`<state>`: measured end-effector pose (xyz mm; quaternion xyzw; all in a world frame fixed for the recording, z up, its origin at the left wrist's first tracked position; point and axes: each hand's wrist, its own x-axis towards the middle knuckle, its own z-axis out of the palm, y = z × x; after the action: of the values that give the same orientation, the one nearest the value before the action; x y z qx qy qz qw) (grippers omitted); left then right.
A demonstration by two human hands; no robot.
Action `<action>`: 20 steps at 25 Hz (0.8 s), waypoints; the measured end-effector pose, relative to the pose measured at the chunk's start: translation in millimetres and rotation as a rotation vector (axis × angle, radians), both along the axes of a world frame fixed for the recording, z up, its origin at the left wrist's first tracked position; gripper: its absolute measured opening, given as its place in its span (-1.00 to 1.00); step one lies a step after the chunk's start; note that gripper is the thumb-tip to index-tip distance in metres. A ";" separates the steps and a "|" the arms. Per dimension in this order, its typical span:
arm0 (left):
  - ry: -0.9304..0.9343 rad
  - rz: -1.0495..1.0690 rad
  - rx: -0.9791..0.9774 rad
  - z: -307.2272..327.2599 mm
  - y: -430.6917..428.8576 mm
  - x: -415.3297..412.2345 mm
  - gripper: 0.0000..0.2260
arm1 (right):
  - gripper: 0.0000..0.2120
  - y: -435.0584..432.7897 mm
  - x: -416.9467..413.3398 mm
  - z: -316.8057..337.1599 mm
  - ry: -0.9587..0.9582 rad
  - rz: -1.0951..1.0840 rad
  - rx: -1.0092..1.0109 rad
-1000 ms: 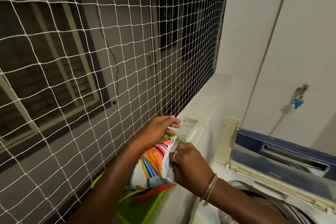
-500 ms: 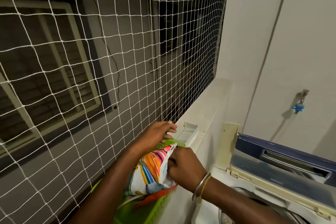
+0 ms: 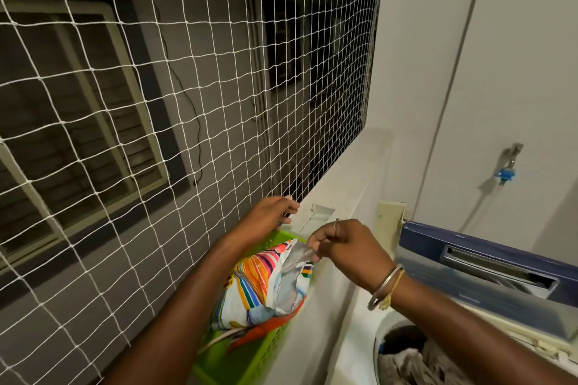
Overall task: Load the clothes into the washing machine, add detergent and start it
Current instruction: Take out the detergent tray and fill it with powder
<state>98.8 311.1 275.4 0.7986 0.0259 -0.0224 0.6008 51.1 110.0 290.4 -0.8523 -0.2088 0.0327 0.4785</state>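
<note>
Hands: right hand [image 3: 347,247] pinches detergent bag [image 3: 262,284] top, bag inside green basket [image 3: 250,362]; left hand [image 3: 270,212] grips basket rim. Washer drum [image 3: 406,353] w/ clothes.

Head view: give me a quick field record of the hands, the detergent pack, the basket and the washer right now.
left hand: at the green basket's far rim by the netting; grip unclear
right hand: pinching the torn top of the detergent pack
detergent pack: striped, upright in the basket, mouth open
washing machine: lid raised, clothes in the drum
detergent: not yet poured
</note>
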 end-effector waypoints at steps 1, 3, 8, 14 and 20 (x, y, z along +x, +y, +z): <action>-0.003 -0.006 0.004 1.6 -2.1 1.6 -0.69 | -0.77 -5.4 1.7 2.4 0.018 -0.008 0.014; -0.010 -0.011 0.013 4.3 -5.8 5.5 -0.71 | -0.79 -15.6 4.0 7.3 0.064 -0.009 0.065; 0.006 -0.015 0.052 8.8 -9.5 15.7 -0.70 | -0.83 -37.7 6.9 20.8 0.123 0.017 0.161; 0.030 -0.033 0.057 9.6 -11.0 34.5 -0.73 | -0.79 -63.6 24.0 36.9 0.173 0.023 0.174; 0.129 -0.025 0.060 4.2 -14.6 61.7 -0.77 | -0.81 -81.6 55.5 59.8 0.130 0.004 0.178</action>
<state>160.6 296.4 279.6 0.8135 0.0550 -0.0804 0.5734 106.6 28.4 350.3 -0.8021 -0.1811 0.0699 0.5648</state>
